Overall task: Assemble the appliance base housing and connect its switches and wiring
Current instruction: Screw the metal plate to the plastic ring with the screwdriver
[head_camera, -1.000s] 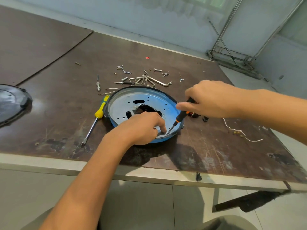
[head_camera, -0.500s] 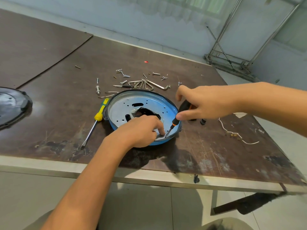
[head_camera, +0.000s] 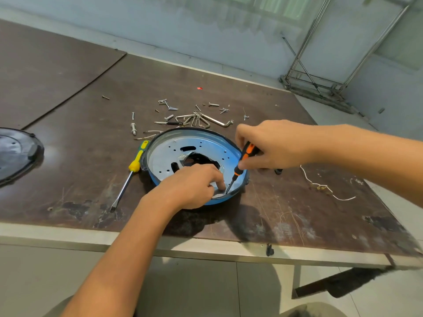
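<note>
Right hand [head_camera: 277, 145] grips orange screwdriver [head_camera: 247, 151], tip on housing [head_camera: 169, 154] near rim. Left hand [head_camera: 192, 186] curled beside tip; whether it holds anything I cannot tell. Housing sits on table [head_camera: 91, 145] near front edge.

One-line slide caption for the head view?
Right hand holds orange screwdriver to near rim of blue base housing; left hand rests beside the tip.

Tip of orange screwdriver [head_camera: 243, 160] inside blue housing [head_camera: 206, 143], in right hand [head_camera: 277, 145]
</note>
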`<state>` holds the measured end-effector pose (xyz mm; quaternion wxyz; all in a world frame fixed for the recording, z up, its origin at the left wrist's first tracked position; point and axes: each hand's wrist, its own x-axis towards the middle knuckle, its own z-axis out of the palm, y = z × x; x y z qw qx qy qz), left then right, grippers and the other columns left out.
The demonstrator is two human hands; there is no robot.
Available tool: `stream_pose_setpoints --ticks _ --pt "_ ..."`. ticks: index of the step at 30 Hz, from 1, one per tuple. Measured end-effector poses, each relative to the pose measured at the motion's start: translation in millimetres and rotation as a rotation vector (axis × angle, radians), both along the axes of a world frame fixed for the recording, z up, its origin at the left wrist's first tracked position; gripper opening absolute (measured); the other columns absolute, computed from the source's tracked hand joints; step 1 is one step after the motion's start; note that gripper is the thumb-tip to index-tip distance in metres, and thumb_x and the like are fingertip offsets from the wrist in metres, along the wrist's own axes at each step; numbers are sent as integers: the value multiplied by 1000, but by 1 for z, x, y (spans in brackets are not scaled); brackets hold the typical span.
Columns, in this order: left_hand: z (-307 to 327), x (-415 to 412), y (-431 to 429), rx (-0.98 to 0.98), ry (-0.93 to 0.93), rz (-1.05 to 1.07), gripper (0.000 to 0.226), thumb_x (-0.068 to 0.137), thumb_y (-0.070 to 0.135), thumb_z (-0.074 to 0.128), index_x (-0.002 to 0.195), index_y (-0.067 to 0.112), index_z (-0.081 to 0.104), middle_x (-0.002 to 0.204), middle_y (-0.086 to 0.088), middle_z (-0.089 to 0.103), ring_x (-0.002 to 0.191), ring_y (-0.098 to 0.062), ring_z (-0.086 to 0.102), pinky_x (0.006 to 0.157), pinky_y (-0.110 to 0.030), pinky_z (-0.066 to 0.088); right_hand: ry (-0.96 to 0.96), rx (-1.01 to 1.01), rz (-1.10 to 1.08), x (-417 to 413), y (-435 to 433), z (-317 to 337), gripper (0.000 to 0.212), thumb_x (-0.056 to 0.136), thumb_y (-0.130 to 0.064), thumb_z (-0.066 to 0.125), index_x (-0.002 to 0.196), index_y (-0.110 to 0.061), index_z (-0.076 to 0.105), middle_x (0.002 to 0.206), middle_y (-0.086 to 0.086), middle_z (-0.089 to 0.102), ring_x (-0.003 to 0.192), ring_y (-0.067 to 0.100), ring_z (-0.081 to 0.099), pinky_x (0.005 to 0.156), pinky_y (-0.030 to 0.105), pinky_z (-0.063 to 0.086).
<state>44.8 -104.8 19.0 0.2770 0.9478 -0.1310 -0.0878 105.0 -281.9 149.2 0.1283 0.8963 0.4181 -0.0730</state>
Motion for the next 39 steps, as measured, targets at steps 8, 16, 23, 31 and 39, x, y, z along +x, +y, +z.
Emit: stream_pose_setpoints --ticks 8,16,23,31,39 --pt "-1 -1 -1 7 -6 0 37 91 14 48 110 38 69 145 14 47 125 -17 50 102 -45 47 46 81 40 -1 0 1 23 95 -44 61 92 -22 57 70 -9 59 60 8 55 54 26 39" --pt "0 -1 -1 4 -9 -1 37 92 13 49 112 37 69 145 12 47 127 -17 49 103 -44 46 32 -13 26 -4 -8 3 33 94 -54 57 103 -27 41 73 -12 56 64 3 51 54 23 34" --pt "4 -2 -2 16 -11 3 37 92 12 48 110 37 69 144 13 48 126 -17 49 103 -43 44 -31 20 197 2 -5 2 17 88 -34 73 93 -29 58 62 -22 50 60 -8 53 51 18 31" --pt "2 0 -1 7 7 8 40 90 10 49 110 37 70 144 13 48 129 -17 47 105 -47 43 -137 6 212 0 -5 -1 49 85 -63 59 67 -17 57 49 -4 39 45 16 35 45 28 28" --pt "3 -2 -2 21 1 8 41 89 11 46 112 38 68 146 12 47 130 -17 48 105 -47 44 87 -35 108 -1 2 5 25 99 -39 57 113 -34 36 75 -12 54 69 7 52 55 24 31"
